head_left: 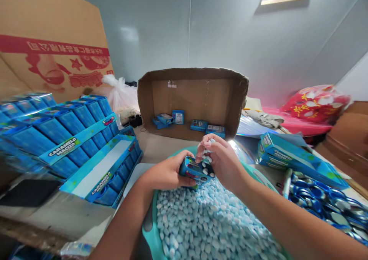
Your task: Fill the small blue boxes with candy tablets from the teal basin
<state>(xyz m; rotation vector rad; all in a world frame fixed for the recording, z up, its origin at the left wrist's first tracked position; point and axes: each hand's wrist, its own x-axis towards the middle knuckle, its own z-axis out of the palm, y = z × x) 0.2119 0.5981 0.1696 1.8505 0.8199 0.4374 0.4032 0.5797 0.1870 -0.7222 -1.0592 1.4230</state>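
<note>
My left hand (175, 170) grips a small blue candy tin (193, 171), its opening turned to the right, with pale candies showing at the mouth. Just above that opening, the curled fingers of my right hand (220, 156) hold several white and pale blue candies (207, 147). Below both hands lies a teal basin (155, 229) heaped with loose pale blue and white candies (198, 225). My forearms cover part of its rim.
A cardboard box (192, 95) on its side holds several blue packs. Display trays of blue tins (71, 137) stand left, by a large carton (54, 30). Rightward are folded blue display boxes (293, 152), a pile of blue-rimmed metal pieces (324, 202) and a red bag (314, 102).
</note>
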